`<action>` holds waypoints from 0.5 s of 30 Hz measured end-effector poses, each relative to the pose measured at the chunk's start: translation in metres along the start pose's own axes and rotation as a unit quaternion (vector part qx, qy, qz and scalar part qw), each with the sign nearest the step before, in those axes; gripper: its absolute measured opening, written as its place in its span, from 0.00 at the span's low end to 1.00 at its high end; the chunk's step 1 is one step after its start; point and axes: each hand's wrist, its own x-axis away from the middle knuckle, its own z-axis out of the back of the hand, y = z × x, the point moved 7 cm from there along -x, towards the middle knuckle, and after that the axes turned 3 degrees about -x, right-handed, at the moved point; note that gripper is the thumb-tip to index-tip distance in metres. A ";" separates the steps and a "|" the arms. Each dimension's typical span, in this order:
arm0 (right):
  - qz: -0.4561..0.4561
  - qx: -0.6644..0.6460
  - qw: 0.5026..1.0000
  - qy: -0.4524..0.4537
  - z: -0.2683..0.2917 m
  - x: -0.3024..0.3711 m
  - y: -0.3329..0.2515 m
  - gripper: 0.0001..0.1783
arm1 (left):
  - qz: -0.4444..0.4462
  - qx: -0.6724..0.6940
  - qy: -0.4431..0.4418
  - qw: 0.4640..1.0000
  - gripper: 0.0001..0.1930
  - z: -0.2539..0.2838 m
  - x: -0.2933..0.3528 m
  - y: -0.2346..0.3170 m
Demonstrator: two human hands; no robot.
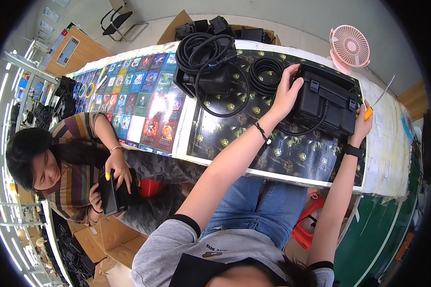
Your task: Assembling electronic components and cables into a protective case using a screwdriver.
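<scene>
A black plastic box (323, 103) with latches on its near side rests on the dark patterned tabletop, a corrugated hose curving from its front. My left hand (287, 91) grips the box's left side, its fingers reaching toward the far corner. At the right side, my right hand (362, 125) is against the box and also holds an orange-handled screwdriver (369, 113), whose thin metal shaft points up and away. Just left of my left hand lies a coiled black hose (266, 75). Farther left, another black box (213, 79) carries a large coil of corrugated hose (203, 51).
A pink fan (350, 47) stands at the table's far right. Behind the table, a carton (177, 26) holds black boxes. Printed cards (141, 79) cover the table's left part. On the left, another person (84, 162) handles a black part (114, 193). A red stool (307, 222) is below.
</scene>
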 end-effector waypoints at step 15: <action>-0.012 -0.011 1.000 -0.009 0.002 -0.004 0.016 0.16 | 0.007 0.008 -0.004 1.000 0.22 -0.001 0.000 0.003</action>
